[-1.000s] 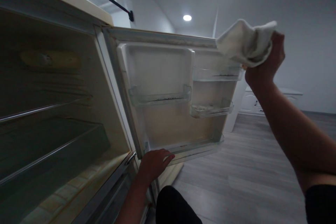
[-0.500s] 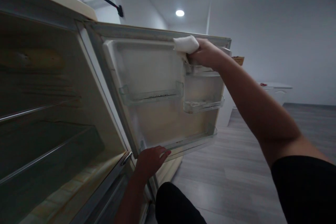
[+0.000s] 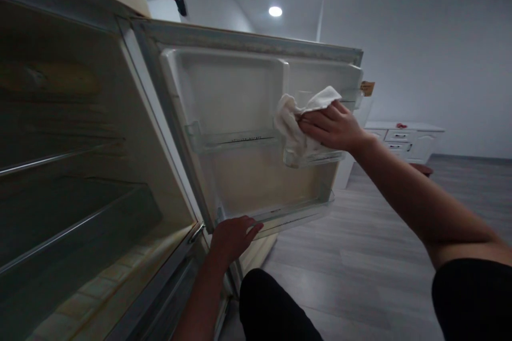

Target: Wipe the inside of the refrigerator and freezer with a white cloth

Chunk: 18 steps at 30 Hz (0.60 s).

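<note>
Though whether the bottom bin (image 3: 294, 220) is gripped by the left hand (image 3: 233, 238) cannot be told, the white cloth (image 3: 288, 120) is held bunched by the right hand (image 3: 334, 127) at the small right refrigerator-door bin (image 3: 320, 159), which could be unseated if caught by the cloth.

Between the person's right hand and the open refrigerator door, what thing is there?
In the head view, a white cloth lies between the right hand and the refrigerator door; whether it presses on the door is unclear.
</note>
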### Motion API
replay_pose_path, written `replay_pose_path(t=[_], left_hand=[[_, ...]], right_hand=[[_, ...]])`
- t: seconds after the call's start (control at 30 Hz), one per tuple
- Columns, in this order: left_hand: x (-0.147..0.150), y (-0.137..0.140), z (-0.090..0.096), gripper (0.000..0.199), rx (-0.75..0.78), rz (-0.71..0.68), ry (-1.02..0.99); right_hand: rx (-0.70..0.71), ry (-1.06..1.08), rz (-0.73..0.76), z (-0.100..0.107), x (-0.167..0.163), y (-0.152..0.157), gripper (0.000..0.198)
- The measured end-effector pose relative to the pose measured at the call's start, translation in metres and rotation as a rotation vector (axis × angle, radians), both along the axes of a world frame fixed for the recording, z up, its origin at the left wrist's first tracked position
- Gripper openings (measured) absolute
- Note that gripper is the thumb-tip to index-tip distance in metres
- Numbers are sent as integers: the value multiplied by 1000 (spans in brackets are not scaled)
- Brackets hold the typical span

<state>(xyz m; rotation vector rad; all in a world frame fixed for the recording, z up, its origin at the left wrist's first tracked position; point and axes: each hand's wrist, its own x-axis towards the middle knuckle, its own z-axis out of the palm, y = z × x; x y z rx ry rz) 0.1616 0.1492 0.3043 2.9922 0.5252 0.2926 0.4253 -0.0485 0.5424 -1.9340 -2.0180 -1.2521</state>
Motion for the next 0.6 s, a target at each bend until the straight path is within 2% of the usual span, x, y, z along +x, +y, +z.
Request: replay_pose_path(t=[0.17,0.23,0.37,0.43,0.53,0.6], left_hand=[[-2,0,-1,56,19,-17,-4],[-3,1,-2,56,27,-30,-1],[-4,3,-3,56,37,-19,1],[-3,3,-3,57,27,-15,1],[-2,3,-2,57,22,-6,13],[-2,3,-1,55,20,-1,17]], right_hand=[[-175,-122,137,-8,5,22,33],[-204,-180,163,-11,11,31,32],[-140,-204,66,-16,19,47,31],[-151,-183,24,-17,17,51,39],[-154,-133,-15,-17,16,45,50],[-124,-91,-69,-18,22,35,45]])
